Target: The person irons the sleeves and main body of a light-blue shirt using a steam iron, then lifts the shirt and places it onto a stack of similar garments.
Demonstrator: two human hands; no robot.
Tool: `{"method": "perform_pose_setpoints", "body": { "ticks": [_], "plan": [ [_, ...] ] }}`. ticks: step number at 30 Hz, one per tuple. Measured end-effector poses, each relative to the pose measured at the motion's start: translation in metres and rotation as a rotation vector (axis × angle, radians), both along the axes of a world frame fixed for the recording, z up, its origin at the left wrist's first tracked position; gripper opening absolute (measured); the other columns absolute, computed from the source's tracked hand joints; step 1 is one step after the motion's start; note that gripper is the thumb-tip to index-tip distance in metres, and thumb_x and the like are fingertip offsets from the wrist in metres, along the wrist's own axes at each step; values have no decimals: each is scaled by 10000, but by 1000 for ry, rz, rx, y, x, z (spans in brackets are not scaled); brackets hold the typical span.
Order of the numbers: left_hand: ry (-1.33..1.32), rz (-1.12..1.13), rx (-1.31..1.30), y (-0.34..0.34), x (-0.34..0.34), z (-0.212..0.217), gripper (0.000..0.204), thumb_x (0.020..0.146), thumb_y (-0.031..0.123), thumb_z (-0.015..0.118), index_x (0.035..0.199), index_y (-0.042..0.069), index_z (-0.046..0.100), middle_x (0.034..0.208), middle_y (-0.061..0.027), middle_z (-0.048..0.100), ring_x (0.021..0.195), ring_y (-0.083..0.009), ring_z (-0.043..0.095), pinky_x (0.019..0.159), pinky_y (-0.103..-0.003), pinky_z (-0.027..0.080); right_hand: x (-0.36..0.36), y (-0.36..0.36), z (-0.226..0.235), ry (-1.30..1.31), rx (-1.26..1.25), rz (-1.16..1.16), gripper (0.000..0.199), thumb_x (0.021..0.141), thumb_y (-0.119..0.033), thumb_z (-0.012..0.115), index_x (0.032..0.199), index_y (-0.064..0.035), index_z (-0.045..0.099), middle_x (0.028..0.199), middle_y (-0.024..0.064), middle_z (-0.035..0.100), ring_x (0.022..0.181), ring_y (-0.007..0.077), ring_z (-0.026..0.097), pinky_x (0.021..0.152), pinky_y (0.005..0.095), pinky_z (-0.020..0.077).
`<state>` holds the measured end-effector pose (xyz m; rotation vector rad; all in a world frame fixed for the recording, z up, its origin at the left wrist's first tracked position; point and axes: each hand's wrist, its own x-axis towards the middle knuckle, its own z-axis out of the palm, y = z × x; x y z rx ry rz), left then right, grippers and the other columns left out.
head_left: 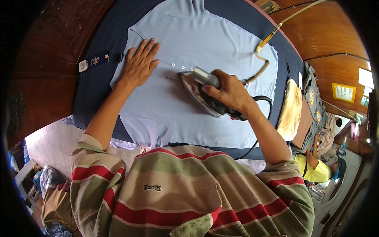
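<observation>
In the head view, a person's left hand (141,63) is lying open, palm down, fingers slightly apart, on a pale blue, thin-cloth garment (158,100) with small white buttons (182,67). The right hand (229,89) is gripping the handle of a dark grey and silver metal clothes iron (197,94), whose pointed tip is sitting just beside those buttons. The garment is lying spread across a table covered in dark navy cloth (94,94). A dark rectangular paper tag (93,61) is lying left of the left hand, while a tan coiled hose (261,67) and a looping black cord (271,104) are running near the right hand and forearm. Beyond the table's right end, another person in a bright yellow top (314,170) is showing.
</observation>
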<state>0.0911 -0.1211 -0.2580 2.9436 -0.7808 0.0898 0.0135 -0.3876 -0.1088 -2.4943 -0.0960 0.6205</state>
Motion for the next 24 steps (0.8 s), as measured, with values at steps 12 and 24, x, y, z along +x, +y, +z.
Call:
{"method": "perform_pose_setpoints", "body": {
  "ticks": [12, 24],
  "plan": [
    [-4, 34, -19, -1, 0, -5, 544, 974, 441, 259, 1458, 192, 239, 1523, -11, 199, 1401, -204, 169, 1091, -423, 170, -5, 25, -5, 38, 73, -59, 415, 851, -350, 556, 995, 36, 508, 808, 270, 614, 788, 394, 617, 717, 431, 470],
    [-24, 41, -147, -17, -9, 20, 574, 945, 470, 358, 1426, 159, 318, 1504, -46, 245, 1395, -214, 190, 1092, -450, 172, -21, -6, 5, -25, 69, -230, 394, 864, -329, 568, 984, 44, 519, 824, 269, 619, 796, 387, 625, 720, 418, 467]
  ]
}}
